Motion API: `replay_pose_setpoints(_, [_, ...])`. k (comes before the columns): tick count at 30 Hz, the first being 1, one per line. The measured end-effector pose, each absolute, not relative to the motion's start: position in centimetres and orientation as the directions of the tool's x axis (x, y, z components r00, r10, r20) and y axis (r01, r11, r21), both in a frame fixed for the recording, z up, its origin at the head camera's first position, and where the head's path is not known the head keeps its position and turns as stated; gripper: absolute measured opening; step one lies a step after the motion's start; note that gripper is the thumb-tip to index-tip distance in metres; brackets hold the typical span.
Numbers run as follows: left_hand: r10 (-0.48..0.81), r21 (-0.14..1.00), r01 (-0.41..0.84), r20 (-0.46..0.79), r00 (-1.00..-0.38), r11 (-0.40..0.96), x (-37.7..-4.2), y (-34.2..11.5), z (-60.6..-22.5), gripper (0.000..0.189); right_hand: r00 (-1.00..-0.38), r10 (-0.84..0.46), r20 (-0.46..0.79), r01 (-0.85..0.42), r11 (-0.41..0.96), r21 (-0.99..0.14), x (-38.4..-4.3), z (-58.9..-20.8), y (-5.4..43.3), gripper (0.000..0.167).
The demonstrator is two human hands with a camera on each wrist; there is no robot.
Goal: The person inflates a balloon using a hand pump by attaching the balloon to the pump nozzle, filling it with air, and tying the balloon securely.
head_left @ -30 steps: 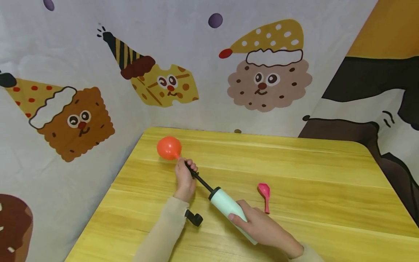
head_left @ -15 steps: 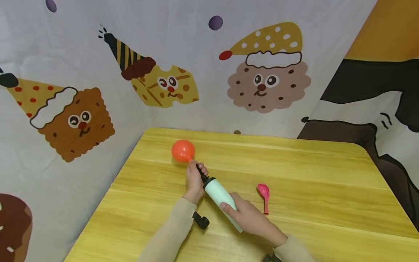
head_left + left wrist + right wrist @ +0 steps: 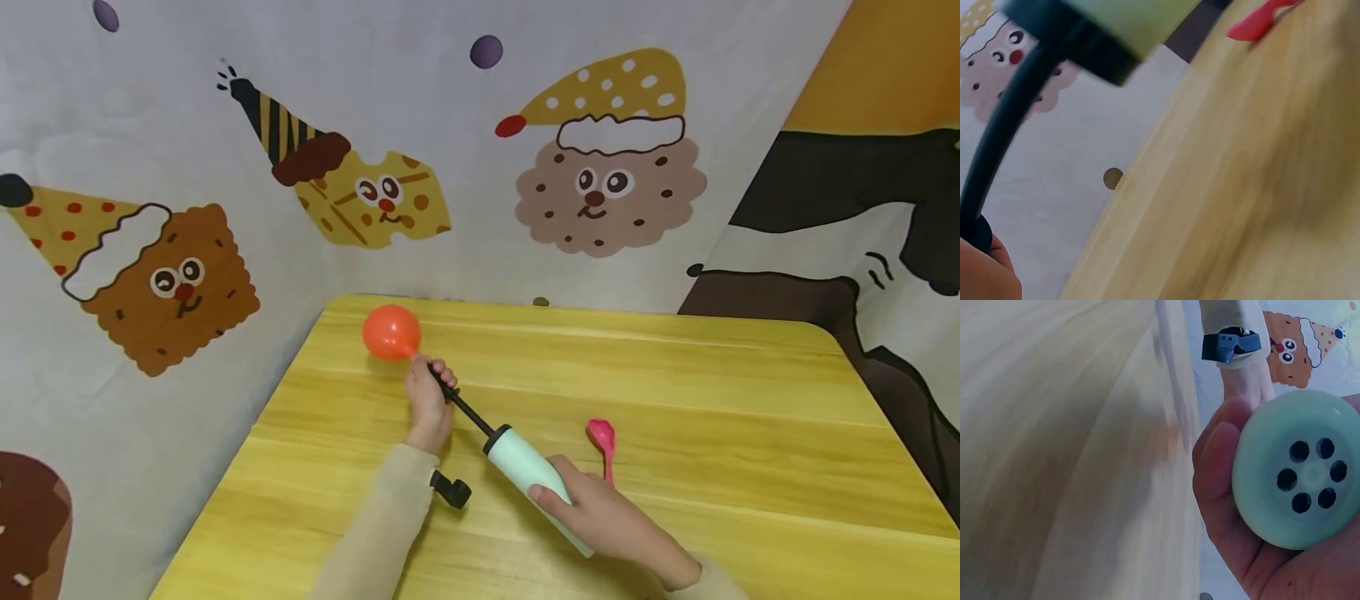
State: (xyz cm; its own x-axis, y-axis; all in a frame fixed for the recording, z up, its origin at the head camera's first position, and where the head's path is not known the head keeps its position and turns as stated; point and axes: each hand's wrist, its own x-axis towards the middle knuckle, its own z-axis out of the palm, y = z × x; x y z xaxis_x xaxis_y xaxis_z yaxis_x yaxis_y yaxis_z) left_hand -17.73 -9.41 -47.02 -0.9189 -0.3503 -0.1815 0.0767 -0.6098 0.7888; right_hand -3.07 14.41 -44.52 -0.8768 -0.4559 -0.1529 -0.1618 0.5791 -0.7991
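A hand balloon pump [image 3: 521, 467] with a mint green barrel slants across the middle of the head view. My left hand [image 3: 429, 404] grips its black nozzle end, fingers curled there, right at the neck of a round orange-red balloon [image 3: 392, 332], which is partly inflated. Around the lower barrel my right hand [image 3: 611, 512] is wrapped, thumb on top. Between nozzle end and barrel a length of black rod [image 3: 1005, 131] shows in the left wrist view. The right wrist view shows the barrel's holed end cap [image 3: 1313, 472] in my right palm. How the balloon's neck sits on the nozzle is hidden.
A flat pink balloon [image 3: 602, 437] lies on the wooden table [image 3: 712, 392], just beyond my right hand. Behind the table hangs a printed cloth [image 3: 420, 275] with cartoon biscuits and cheese. A black camera mount [image 3: 452, 490] sticks out from my left wrist.
The barrel slid up against the nozzle end half a second ago and is now drawn back, baring the rod again. The left hand and orange-red balloon shifted right, then back left.
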Motion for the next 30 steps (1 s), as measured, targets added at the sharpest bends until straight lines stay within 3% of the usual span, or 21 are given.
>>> replay_pose_setpoints(15, [-0.307, 0.836, 0.008, -0.194, -0.932, -0.549, -15.2, -6.2, -47.4, 0.03, -0.905, -0.407, -0.126, -0.136, 0.558, -0.819, -5.7, -45.3, 11.4, 0.058])
replay_pose_setpoints(23, [-0.292, 0.818, 0.002, -0.203, -0.934, -0.575, -16.2, -7.6, -47.9, 0.032, -0.915, -0.376, -0.143, -0.118, 0.591, -0.798, -4.2, -45.1, 12.2, 0.061])
replay_pose_setpoints(30, [-0.365, 0.809, 0.075, -0.178, -0.914, -0.582, -17.0, -9.5, -48.0, 0.031, -0.904, -0.409, -0.122, -0.17, 0.607, -0.777, -2.5, -45.3, 14.1, 0.05])
